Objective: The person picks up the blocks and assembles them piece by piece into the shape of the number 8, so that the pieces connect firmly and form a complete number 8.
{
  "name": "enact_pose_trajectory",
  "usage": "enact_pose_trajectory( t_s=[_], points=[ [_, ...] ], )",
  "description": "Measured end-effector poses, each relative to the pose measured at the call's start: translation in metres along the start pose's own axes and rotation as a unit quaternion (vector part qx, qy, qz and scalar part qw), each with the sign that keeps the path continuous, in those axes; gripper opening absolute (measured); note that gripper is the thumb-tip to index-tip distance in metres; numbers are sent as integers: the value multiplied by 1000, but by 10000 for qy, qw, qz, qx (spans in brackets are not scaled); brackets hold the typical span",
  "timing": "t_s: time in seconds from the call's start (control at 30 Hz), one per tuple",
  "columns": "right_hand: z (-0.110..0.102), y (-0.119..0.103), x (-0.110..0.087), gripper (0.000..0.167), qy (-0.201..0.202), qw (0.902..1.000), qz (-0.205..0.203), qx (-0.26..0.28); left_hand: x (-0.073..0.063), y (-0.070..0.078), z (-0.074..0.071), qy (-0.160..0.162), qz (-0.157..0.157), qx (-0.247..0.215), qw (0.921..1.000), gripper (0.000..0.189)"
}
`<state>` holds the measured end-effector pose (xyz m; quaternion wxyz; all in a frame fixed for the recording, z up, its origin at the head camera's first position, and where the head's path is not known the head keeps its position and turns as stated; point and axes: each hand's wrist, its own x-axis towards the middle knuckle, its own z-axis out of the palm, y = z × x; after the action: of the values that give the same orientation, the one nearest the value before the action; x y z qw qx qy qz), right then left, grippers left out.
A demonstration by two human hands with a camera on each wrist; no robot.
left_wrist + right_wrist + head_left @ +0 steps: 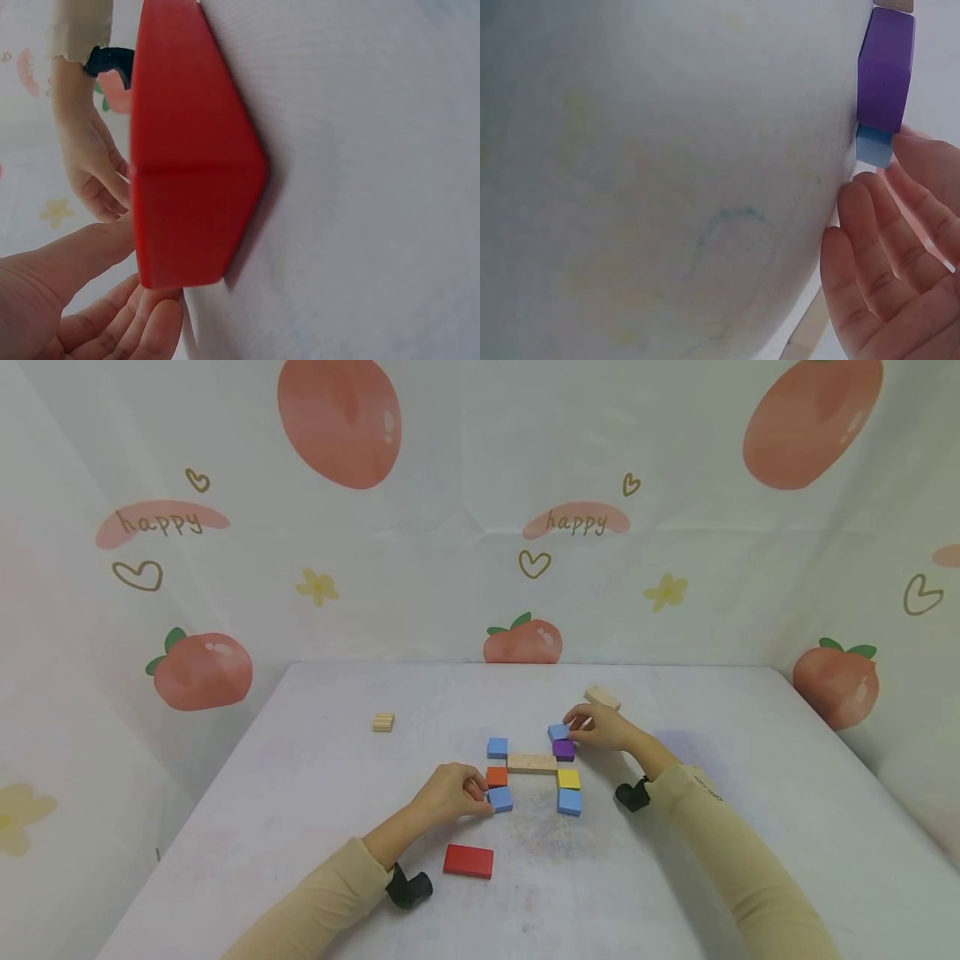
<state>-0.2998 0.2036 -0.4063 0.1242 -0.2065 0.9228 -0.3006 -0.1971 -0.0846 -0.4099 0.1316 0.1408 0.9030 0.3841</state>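
In the head view my left hand (450, 793) pinches a blue block (501, 800) between thumb and fingers, just in front of an orange-red block (497, 776). My right hand (600, 727) has thumb and fingertips on another blue block (558, 732), which touches the back of a purple block (563, 750). A plain wooden block (532, 764) lies crosswise between the two rows. On the near right, a yellow block (568, 778) adjoins a blue block (569, 802). One more blue block (497, 747) lies at the back left. In the right wrist view the fingers partly hide the held block.
A red rectangular block (468, 861) lies near my left wrist and looms large in the left wrist view. Behind my right hand is a wooden block (602, 697). A small stack of wooden pieces (383, 722) sits at the back left of the white table (315, 827).
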Motion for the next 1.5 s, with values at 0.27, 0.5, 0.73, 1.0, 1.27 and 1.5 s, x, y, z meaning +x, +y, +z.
enact_pose_trajectory(
  t_s=[0.27,0.5,0.73,1.0,1.27,1.5],
  points=[
    [-2,-1,-4,26,122,9999,-33,-37,-1,0,1,-11,-10,6,10000,25],
    [-6,-9,-14,23,563,9955,-737,-207,-4,2,-3,-80,219,51,9997,26],
    [-2,-33,-28,22,485,9939,-975,165,-3,2,-3,-82,26,45,10000,26],
    [20,-61,-41,17,226,9874,-1552,221,-4,6,-3,-59,-70,83,9999,27],
    [48,-88,-54,19,-394,9828,-1732,513,-1,4,-2,-54,-46,97,9999,27],
    [71,-105,-63,25,-876,9780,-1816,526,-1,3,-3,-24,95,89,9999,25]
  ],
)
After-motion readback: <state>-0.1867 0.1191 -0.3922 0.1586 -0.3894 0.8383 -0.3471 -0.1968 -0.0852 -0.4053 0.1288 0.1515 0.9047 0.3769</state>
